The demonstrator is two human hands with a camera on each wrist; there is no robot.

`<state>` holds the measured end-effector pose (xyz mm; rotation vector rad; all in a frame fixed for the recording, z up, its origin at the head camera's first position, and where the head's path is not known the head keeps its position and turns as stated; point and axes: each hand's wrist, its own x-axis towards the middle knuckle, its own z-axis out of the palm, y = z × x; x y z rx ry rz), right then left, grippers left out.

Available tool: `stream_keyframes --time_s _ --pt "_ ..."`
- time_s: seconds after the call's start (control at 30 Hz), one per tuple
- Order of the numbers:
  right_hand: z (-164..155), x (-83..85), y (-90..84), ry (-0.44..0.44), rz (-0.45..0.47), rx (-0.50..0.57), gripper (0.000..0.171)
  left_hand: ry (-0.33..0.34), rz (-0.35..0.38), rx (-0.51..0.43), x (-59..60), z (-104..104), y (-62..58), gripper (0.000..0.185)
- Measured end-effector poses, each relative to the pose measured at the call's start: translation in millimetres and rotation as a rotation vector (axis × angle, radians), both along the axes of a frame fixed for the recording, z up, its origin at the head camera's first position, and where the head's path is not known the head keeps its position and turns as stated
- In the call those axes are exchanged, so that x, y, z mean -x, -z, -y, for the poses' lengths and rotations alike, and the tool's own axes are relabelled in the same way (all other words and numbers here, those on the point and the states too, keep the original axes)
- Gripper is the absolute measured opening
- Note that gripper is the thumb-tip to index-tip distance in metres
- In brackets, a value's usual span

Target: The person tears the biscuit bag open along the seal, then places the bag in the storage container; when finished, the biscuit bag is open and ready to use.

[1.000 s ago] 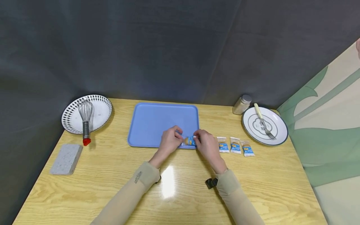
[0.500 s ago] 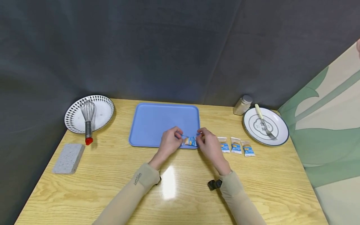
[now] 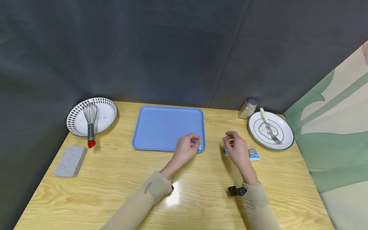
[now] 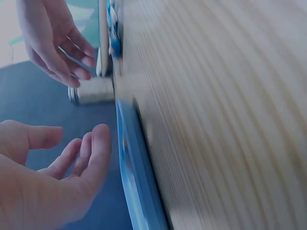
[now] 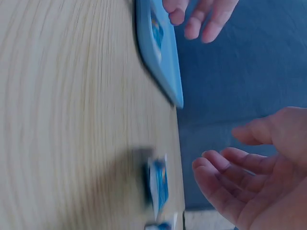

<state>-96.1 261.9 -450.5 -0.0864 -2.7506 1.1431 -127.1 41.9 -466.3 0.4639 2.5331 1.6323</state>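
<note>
My left hand [image 3: 185, 149] hangs over the front right corner of the blue tray [image 3: 161, 126], fingers loosely bent with nothing between thumb and fingertips. Below it a small blue-and-clear snack packet [image 5: 157, 31] lies in the tray, mostly hidden in the head view. To the right, my right hand [image 3: 238, 152] hovers above the row of similar packets on the table, also holding nothing. It covers most of the row; the rightmost packet [image 3: 254, 154] shows beside the wrist. In the right wrist view, a packet [image 5: 158, 184] lies on the wood below the relaxed fingers.
At the far left, a whisk [image 3: 90, 121] lies across a patterned plate [image 3: 75, 120], with a grey stone-like block [image 3: 70, 161] in front. At the back right stand a lidded jar [image 3: 247, 109] and a rimmed plate [image 3: 283, 127] bearing a fork [image 3: 268, 126].
My right hand has left the packet in the tray and moved right over the row of packets. The left hand has let go and shifted slightly right, over the tray's corner.
</note>
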Motion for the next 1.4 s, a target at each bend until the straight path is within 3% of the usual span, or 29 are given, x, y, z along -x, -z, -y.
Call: stream_keyframes --time_s 0.27,0.53,0.8,1.1,1.4 --pt "-18 -8.9 10.4 0.038 -0.013 -0.079 0.021 0.068 0.121 -0.092 -14.1 -35 1.7 0.031" --pt "-23 -13.6 17.8 0.034 0.044 -0.105 0.024 0.141 0.262 -0.078 -21.9 -63 11.4 0.041" --pt "-26 -15.4 23.3 0.023 0.067 -0.135 0.032 0.166 0.295 -0.119 -27.2 -83 18.2 0.040" --pt "-20 -18.4 19.3 0.020 0.006 -0.092 0.036 0.161 0.349 -0.247 -30.5 -77 20.2 0.038" --pt "-10 -18.6 14.1 0.029 -0.049 0.030 0.038 0.115 0.307 -0.298 -28.0 -60 13.6 0.035"
